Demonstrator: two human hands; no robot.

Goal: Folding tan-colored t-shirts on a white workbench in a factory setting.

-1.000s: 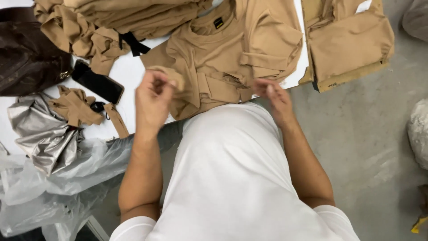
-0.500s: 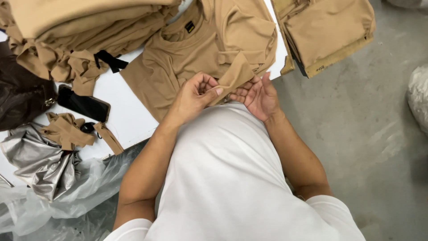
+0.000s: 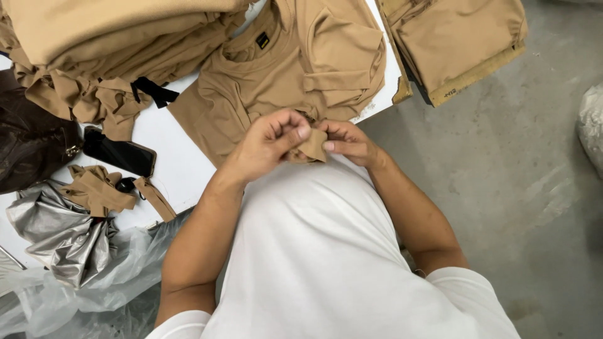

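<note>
I see my left hand [image 3: 267, 141] and right hand [image 3: 348, 141] both pinched on a soft tan fabric flap [image 3: 313, 144] above the folded shirt [image 3: 282, 75].

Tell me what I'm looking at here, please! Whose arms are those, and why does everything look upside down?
The camera sits on a person's head and looks straight down, so you see their white shirt and both arms from above. The left hand and the right hand pinch a small tan fabric piece between them. Just beyond it, a tan garment lies flat on a white table. More tan clothes are in a folded stack at the top left. A black phone rests on the table, with crinkly silver plastic bags near the table's edge. The grey floor shows on the right.
</note>
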